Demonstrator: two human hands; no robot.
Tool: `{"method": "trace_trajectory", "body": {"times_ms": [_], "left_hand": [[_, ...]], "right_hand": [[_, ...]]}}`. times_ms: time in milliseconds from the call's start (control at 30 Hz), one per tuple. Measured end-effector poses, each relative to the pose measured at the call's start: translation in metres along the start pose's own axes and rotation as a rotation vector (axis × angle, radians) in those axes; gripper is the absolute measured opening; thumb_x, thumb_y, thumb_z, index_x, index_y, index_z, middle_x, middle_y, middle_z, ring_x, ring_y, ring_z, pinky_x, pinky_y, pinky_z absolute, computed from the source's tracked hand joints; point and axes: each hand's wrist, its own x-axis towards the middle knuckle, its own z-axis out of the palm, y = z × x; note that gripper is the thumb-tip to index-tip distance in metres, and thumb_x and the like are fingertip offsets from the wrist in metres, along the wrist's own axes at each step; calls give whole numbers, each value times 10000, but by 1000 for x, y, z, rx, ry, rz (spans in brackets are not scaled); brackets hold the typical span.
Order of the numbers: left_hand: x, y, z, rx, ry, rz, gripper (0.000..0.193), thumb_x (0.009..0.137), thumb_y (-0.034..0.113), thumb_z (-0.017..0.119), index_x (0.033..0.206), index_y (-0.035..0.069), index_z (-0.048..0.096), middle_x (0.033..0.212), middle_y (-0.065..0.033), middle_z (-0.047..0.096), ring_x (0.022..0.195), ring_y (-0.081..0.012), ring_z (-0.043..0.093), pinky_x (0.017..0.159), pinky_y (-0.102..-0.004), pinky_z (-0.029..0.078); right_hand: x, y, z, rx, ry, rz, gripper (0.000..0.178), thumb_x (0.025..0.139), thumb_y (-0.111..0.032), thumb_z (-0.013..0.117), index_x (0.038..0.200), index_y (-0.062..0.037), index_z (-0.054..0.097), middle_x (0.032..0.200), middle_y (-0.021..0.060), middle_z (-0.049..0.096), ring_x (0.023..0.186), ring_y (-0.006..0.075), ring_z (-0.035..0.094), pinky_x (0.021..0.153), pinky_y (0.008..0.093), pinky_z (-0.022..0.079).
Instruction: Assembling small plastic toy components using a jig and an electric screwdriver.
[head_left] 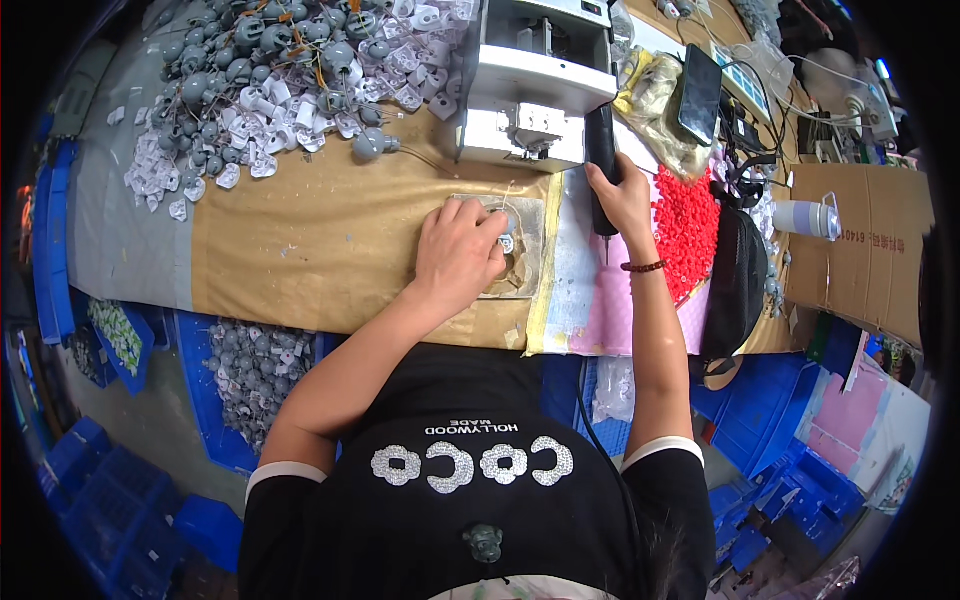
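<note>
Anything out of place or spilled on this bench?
Nothing looks clearly damaged. A few stray white pieces lie apart from the grey-and-white pile, and a phone overlaps a crumpled bag. Small red parts sit in a loose heap right of the right hand; possibly deliberate, can't tell.

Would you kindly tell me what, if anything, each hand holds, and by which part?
The right hand holds the black screwdriver by its lower body. The left hand covers a small part; any grip cannot be told.
</note>
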Motion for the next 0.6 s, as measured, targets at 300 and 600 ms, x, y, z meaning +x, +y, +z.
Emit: {"method": "trace_trajectory", "body": {"times_ms": [300, 600], "left_hand": [[-1, -1, 0, -48, 7, -51, 257, 734, 112, 701, 984, 127, 644, 943, -60, 554, 974, -287, 532, 851, -430, 445], [-7, -3, 8, -48, 65, -23, 340, 733, 133, 723, 1066, 117, 660, 966, -80, 571, 992, -308, 540, 850, -446, 450]], "right_hand": [[-63, -117, -61, 992, 336, -503, 643, 831, 104, 677, 1380, 17, 352, 1014, 137, 640, 838, 232, 668, 871, 392, 570], [-23, -159, -41, 911, 159, -767, 769, 851, 77, 628, 1504, 24, 225, 735, 105, 637, 647, 208, 637, 744, 395, 561]]}}
